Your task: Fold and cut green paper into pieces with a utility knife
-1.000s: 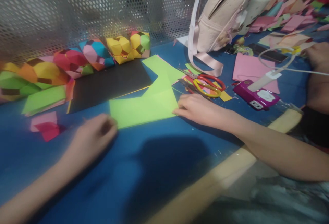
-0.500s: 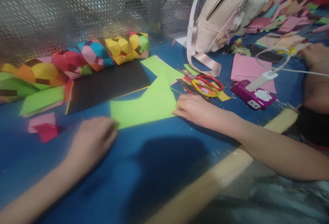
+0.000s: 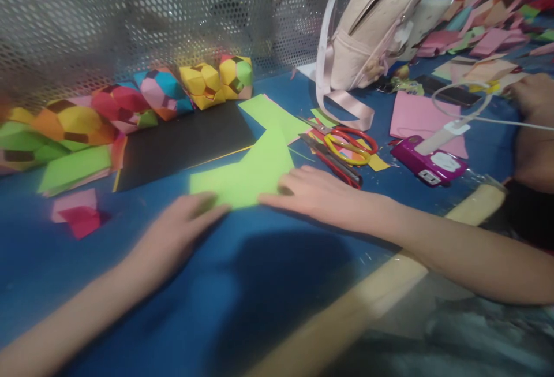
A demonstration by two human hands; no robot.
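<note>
A folded sheet of lime-green paper (image 3: 236,183) lies on the blue tabletop, its near edge under both hands. My left hand (image 3: 188,221), somewhat blurred, rests at the paper's left end, thumb and fingers apart. On the right end lies my right hand (image 3: 314,192), its thumb stretched along the near edge and its fingers on the paper. Beyond it is another lime-green sheet (image 3: 270,114), partly overlapped. Scissors with red and yellow handles (image 3: 346,145) and a dark-bladed cutter (image 3: 335,160) lie just past my right hand.
A black sheet (image 3: 186,137) lies behind the paper, with several colourful folded-paper balls (image 3: 162,91) along the perforated metal panel (image 3: 151,13). A pale backpack (image 3: 367,36), a purple power bank (image 3: 428,160) and pink paper (image 3: 424,111) are to the right. Another person's arm (image 3: 534,117) shows at the right edge.
Both hands have moved inward along the near edge of the green paper. The fingers have spread from a more closed grip at its two ends, and the thumbs now stretch towards each other.
</note>
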